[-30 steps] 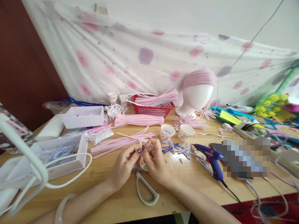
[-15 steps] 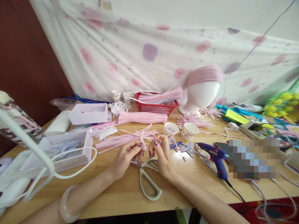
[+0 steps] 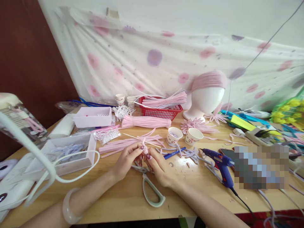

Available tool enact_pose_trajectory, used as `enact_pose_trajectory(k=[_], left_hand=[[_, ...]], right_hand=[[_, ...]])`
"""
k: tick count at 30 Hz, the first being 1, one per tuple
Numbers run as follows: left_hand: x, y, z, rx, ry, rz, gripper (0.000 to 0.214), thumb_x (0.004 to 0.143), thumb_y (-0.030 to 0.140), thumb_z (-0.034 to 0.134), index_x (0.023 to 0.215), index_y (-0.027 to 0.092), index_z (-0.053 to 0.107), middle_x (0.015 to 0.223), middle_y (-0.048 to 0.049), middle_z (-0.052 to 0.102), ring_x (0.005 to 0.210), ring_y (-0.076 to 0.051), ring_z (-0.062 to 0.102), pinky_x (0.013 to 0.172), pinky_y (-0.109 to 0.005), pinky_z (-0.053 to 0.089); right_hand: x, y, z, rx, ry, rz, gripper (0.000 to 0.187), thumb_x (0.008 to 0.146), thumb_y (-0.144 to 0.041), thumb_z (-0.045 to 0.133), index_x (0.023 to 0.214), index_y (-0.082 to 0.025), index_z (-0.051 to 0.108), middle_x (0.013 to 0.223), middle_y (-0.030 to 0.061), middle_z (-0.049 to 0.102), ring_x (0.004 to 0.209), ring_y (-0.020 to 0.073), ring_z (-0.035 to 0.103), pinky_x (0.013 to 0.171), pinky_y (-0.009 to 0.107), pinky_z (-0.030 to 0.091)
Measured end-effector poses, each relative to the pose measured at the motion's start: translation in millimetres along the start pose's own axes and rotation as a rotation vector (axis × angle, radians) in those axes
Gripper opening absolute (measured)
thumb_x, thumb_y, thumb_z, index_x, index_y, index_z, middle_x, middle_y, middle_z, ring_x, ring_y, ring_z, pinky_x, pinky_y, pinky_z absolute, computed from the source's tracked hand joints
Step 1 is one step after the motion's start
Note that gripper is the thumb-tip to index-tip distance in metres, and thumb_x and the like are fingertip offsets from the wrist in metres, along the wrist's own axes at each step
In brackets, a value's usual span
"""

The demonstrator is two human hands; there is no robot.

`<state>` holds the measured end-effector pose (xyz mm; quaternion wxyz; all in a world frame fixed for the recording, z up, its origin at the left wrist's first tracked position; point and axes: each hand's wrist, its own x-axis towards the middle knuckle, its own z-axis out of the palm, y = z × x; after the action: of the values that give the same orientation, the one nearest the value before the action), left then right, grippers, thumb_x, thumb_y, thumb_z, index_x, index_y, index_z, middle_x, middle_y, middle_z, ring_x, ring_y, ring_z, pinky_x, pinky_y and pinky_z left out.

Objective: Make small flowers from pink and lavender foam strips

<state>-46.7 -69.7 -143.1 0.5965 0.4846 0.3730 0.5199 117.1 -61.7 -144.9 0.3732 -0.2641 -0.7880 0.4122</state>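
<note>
Pinched between both my hands is a pink pipe cleaner [image 3: 145,149], bent into a small curl with one end sticking up. My left hand [image 3: 127,161] grips it by thumb and fingertips, and my right hand [image 3: 160,167] closes on its other side; the lower part is hidden by the fingers. Scissors [image 3: 144,186] lie beneath the hands, partly covered by them. Just beyond, loose pink pipe cleaners [image 3: 116,146] spread across the table with a thin wooden stick [image 3: 129,136] over them. A blue pen [image 3: 173,153] rests right of my right hand.
A blue glue gun [image 3: 222,166] lies at right, near cut lilac pieces [image 3: 191,154] and two paper cups [image 3: 194,138]. Behind stand a pink bundle [image 3: 147,122], a red basket [image 3: 158,112] and a white foam head [image 3: 205,99]. White trays [image 3: 92,118] and a white cable [image 3: 78,179] occupy the left.
My right hand has moved left and closed against the pink pipe cleaner beside my left hand. The view has shifted slightly, and more of the blue pen shows.
</note>
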Motion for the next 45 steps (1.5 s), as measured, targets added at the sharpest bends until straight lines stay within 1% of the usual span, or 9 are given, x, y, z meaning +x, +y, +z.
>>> enact_pose_trajectory(k=[3, 10, 17, 20, 22, 26, 36, 41, 45], left_hand=[[1, 0, 0.1, -0.119, 0.013, -0.053, 0.021, 0.078, 0.035, 0.064, 0.069, 0.017, 0.058, 0.061, 0.0033, 0.049, 0.055, -0.01, 0.043, 0.051, -0.021, 0.04], [0, -2, 4.0, -0.099, 0.022, -0.091, 0.025, 0.077, 0.039, 0.065, 0.07, 0.018, 0.054, 0.06, 0.0051, 0.045, 0.053, -0.009, 0.039, 0.05, -0.021, 0.037], [-3, -1, 2.6, 0.014, -0.029, -0.014, 0.028, 0.083, 0.035, 0.058, 0.062, 0.018, 0.05, 0.055, 0.0046, 0.045, 0.053, -0.009, 0.038, 0.052, -0.022, 0.034], [-4, -4, 3.7, 0.052, -0.028, 0.016, 0.029, 0.084, 0.035, 0.059, 0.063, 0.018, 0.049, 0.056, 0.0052, 0.044, 0.053, -0.009, 0.037, 0.052, -0.022, 0.031], [-5, -6, 5.0, 0.019, -0.021, -0.005, 0.029, 0.084, 0.036, 0.059, 0.063, 0.018, 0.049, 0.056, 0.0055, 0.043, 0.053, -0.009, 0.037, 0.052, -0.022, 0.031], [-4, -6, 6.8, -0.093, 0.002, -0.052, 0.024, 0.08, 0.035, 0.061, 0.065, 0.018, 0.053, 0.056, 0.0051, 0.045, 0.053, -0.009, 0.038, 0.051, -0.022, 0.031], [-5, 3, 10.7, -0.206, 0.005, -0.148, 0.025, 0.073, 0.032, 0.066, 0.059, 0.017, 0.051, 0.053, 0.0056, 0.043, 0.051, -0.009, 0.038, 0.051, -0.021, 0.034], [-5, 0, 9.3, -0.186, -0.016, -0.13, 0.028, 0.076, 0.033, 0.064, 0.058, 0.018, 0.049, 0.053, 0.0051, 0.044, 0.051, -0.009, 0.038, 0.052, -0.022, 0.034], [-5, -2, 7.4, -0.16, -0.017, -0.109, 0.028, 0.077, 0.034, 0.064, 0.059, 0.017, 0.049, 0.054, 0.0048, 0.046, 0.052, -0.009, 0.039, 0.052, -0.022, 0.033]], right_hand=[[0, 3, 0, -0.012, -0.037, 0.009, 0.02, 0.102, -0.031, 0.034, 0.093, -0.02, 0.05, 0.091, 0.0029, 0.056, 0.083, 0.0168, 0.052, 0.077, 0.029, 0.041], [3, 0, -2, 0.007, -0.009, 0.012, 0.022, 0.102, -0.031, 0.034, 0.088, -0.02, 0.047, 0.083, 0.0014, 0.052, 0.076, 0.0156, 0.048, 0.072, 0.028, 0.04], [4, -2, -4, 0.05, -0.031, 0.049, 0.027, 0.102, -0.034, 0.034, 0.086, -0.019, 0.05, 0.074, -0.0012, 0.047, 0.067, 0.0136, 0.045, 0.066, 0.027, 0.038], [4, 1, -6, 0.041, -0.056, 0.074, 0.026, 0.101, -0.032, 0.035, 0.082, -0.02, 0.047, 0.072, -0.0018, 0.046, 0.065, 0.0137, 0.043, 0.064, 0.027, 0.037], [3, 4, -8, 0.048, -0.079, 0.09, 0.024, 0.1, -0.029, 0.034, 0.081, -0.02, 0.045, 0.072, -0.0016, 0.047, 0.065, 0.0139, 0.043, 0.064, 0.028, 0.037], [3, 9, -10, 0.107, -0.114, 0.069, 0.02, 0.098, -0.027, 0.034, 0.09, -0.018, 0.05, 0.079, 0.0007, 0.053, 0.067, 0.0144, 0.046, 0.067, 0.03, 0.039], [3, 7, -10, 0.023, -0.116, -0.014, 0.024, 0.101, -0.032, 0.033, 0.088, -0.019, 0.048, 0.078, -0.0006, 0.049, 0.072, 0.0148, 0.047, 0.07, 0.029, 0.038], [3, 6, -11, -0.007, -0.116, -0.004, 0.025, 0.102, -0.031, 0.032, 0.087, -0.02, 0.047, 0.082, 0.0008, 0.052, 0.074, 0.0151, 0.047, 0.07, 0.029, 0.039], [3, 6, -10, -0.053, -0.113, 0.015, 0.027, 0.103, -0.034, 0.03, 0.084, -0.02, 0.045, 0.079, 0.0007, 0.049, 0.072, 0.0157, 0.046, 0.069, 0.03, 0.038]])
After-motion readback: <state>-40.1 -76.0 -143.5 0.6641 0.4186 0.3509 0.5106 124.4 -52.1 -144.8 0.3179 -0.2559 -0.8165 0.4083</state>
